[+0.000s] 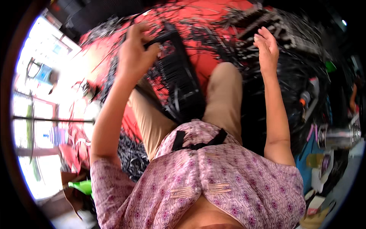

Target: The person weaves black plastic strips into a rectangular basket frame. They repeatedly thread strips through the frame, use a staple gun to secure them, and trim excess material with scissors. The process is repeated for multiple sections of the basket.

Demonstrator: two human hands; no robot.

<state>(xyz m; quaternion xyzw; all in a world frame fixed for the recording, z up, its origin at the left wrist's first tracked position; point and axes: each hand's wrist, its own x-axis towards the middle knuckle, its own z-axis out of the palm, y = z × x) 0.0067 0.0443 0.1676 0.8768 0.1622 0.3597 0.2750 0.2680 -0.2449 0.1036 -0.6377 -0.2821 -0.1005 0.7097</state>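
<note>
My left hand [136, 51] is raised in front of me and closed on the top edge of a black plastic part [177, 76], a long ribbed piece that slopes down between my knees. My right hand [267, 47] is lifted to the right of it, fingers together and slightly curled, holding nothing. It hovers over a heap of black plastic strips [267, 23]. My knees in tan trousers [225, 99] and my pink patterned shirt [213, 179] fill the lower middle.
A red sheet [198, 49] covers the ground ahead, strewn with black plastic scraps. More black scraps [131, 152] lie by my left thigh. A green object [82, 187] sits at lower left. Bottles and containers [335, 137] stand at the right. Bright window light floods the left.
</note>
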